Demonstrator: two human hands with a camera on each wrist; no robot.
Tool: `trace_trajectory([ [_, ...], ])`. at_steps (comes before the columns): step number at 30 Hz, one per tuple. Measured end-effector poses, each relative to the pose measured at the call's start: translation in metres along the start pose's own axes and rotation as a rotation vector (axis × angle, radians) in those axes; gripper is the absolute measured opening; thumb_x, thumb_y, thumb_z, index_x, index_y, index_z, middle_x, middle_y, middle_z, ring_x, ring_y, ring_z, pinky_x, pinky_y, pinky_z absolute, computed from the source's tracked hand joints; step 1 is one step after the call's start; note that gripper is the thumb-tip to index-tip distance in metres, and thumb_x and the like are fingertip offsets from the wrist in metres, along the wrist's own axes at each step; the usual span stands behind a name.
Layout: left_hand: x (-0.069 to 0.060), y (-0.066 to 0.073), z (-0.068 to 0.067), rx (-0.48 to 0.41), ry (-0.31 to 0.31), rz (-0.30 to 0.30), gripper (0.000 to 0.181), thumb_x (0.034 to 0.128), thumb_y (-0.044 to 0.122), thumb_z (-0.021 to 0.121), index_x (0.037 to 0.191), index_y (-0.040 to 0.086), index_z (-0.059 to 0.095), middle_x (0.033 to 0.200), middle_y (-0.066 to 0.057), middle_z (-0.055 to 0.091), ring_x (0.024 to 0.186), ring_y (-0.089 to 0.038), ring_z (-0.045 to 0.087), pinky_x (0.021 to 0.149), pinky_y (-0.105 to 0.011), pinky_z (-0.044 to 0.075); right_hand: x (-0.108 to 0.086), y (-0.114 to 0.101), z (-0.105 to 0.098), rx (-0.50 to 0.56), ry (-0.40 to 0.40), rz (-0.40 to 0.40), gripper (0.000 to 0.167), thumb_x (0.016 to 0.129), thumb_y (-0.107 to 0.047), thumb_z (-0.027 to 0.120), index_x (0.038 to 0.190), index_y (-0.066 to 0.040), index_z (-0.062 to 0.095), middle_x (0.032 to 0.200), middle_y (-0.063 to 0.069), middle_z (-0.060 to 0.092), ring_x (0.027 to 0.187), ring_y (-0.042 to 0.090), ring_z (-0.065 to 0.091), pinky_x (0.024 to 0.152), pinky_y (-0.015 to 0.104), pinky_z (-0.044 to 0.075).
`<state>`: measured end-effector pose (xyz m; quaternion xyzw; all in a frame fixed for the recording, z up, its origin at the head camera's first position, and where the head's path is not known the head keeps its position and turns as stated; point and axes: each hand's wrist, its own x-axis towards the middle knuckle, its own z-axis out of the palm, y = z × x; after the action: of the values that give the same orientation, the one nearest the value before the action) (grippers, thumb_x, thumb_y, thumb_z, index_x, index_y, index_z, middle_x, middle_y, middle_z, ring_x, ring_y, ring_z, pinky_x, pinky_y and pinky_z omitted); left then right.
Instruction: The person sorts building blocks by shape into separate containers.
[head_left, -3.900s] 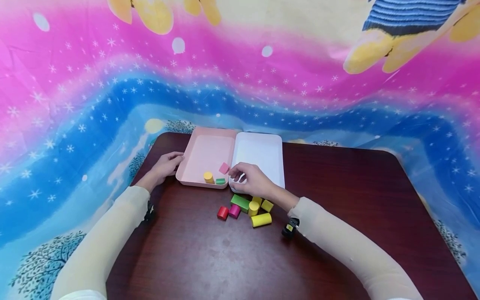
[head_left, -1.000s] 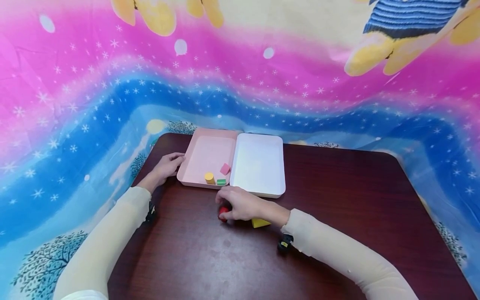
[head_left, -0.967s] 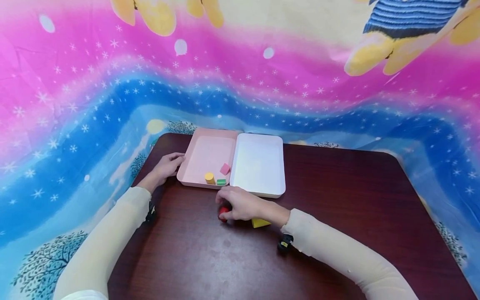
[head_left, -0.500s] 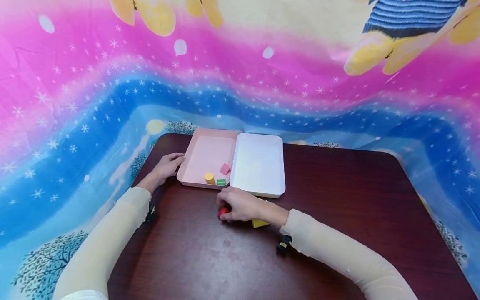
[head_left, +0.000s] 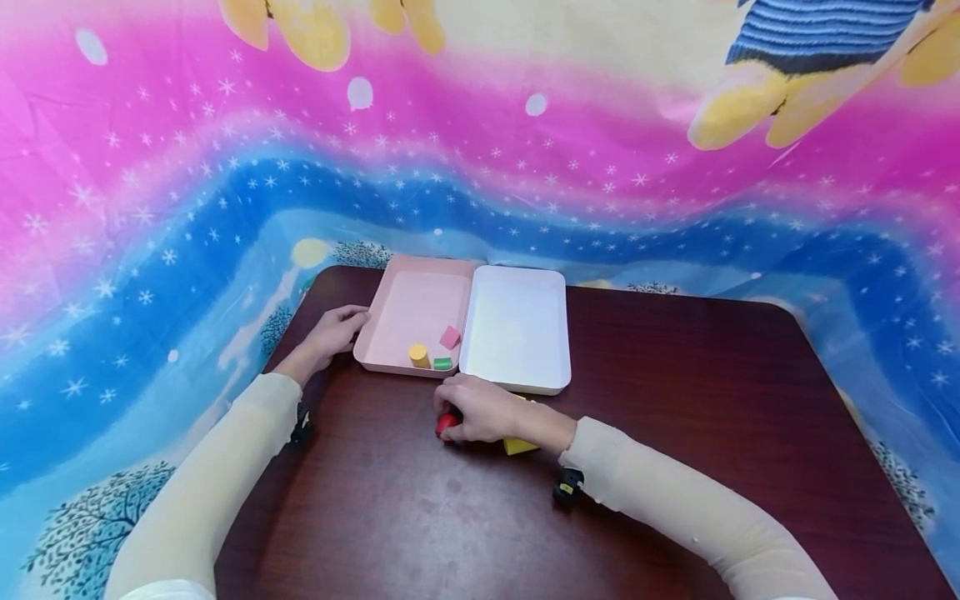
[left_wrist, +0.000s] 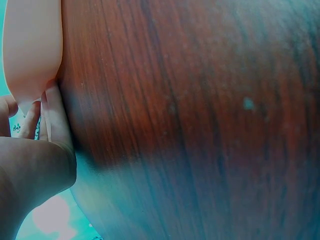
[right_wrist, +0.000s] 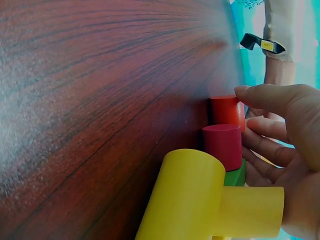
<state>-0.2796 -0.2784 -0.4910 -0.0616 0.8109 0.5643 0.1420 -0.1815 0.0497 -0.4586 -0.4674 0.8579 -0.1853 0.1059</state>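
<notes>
My right hand (head_left: 480, 408) pinches a red cylinder block (head_left: 446, 427) on the dark wooden table, in front of the trays. In the right wrist view its thumb and fingers are around the red block's far side. Close behind stand a magenta cylinder (right_wrist: 222, 147), part of a green block (right_wrist: 236, 176) and yellow cylinder blocks (right_wrist: 185, 190). From the head view this hand covers most of them. My left hand (head_left: 330, 333) rests with fairly straight fingers against the left rim of the pink tray (head_left: 378, 308); some of its fingers are hidden.
Inside the pink tray are an orange-yellow cylinder (head_left: 418, 357), a small green block (head_left: 442, 364) and a pink block (head_left: 450, 337). A white tray (head_left: 517, 329) stands directly right of it. A printed cloth (head_left: 480, 192) hangs behind the table.
Since the oldest frame, my right hand has come from the white tray's front left down to the red cylinder. Over the last second it barely moves. The left hand stays put.
</notes>
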Motion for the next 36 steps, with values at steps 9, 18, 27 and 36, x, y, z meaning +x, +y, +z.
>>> trace_trajectory([
  [9, -0.001, 0.001, 0.000, -0.001, -0.002, 0.002, 0.053, 0.1143, 0.036, 0.048, 0.160, 0.009, 0.046, 0.152, -0.020, 0.052, 0.131, -0.035, 0.059, 0.105, -0.048, 0.054, 0.001, -0.001, -0.001, -0.020, -0.012, 0.009, 0.025, 0.090, -0.027, 0.086, 0.103, -0.013, 0.070, 0.098, -0.003, 0.064, 0.091, 0.013, 0.056, 0.080, 0.025, 0.049],
  [18, 0.000, 0.001, 0.000, -0.010, 0.001, -0.001, 0.053, 0.1143, 0.035, 0.048, 0.159, 0.008, 0.047, 0.152, -0.020, 0.052, 0.131, -0.035, 0.059, 0.107, -0.050, 0.053, 0.001, -0.001, -0.002, -0.047, -0.018, 0.001, 0.023, 0.091, -0.025, 0.083, 0.107, -0.013, 0.071, 0.099, -0.005, 0.063, 0.090, 0.011, 0.056, 0.077, 0.022, 0.048],
  [27, -0.001, 0.000, -0.001, -0.016, -0.007, -0.003, 0.054, 0.1139, 0.037, 0.049, 0.160, 0.008, 0.046, 0.153, -0.020, 0.051, 0.133, -0.035, 0.058, 0.108, -0.051, 0.052, 0.001, -0.003, -0.012, 0.041, 0.010, 0.017, 0.024, 0.094, -0.022, 0.081, 0.112, -0.012, 0.070, 0.102, -0.004, 0.063, 0.091, 0.012, 0.057, 0.077, 0.021, 0.050],
  [36, -0.001, 0.000, 0.000, -0.015, -0.004, -0.005, 0.056, 0.1137, 0.038, 0.049, 0.161, 0.009, 0.045, 0.154, -0.020, 0.050, 0.134, -0.035, 0.057, 0.109, -0.050, 0.051, 0.000, -0.001, -0.028, 0.142, 0.080, -0.029, 0.027, 0.094, -0.016, 0.081, 0.118, -0.009, 0.071, 0.106, -0.003, 0.065, 0.090, 0.016, 0.063, 0.078, 0.020, 0.053],
])
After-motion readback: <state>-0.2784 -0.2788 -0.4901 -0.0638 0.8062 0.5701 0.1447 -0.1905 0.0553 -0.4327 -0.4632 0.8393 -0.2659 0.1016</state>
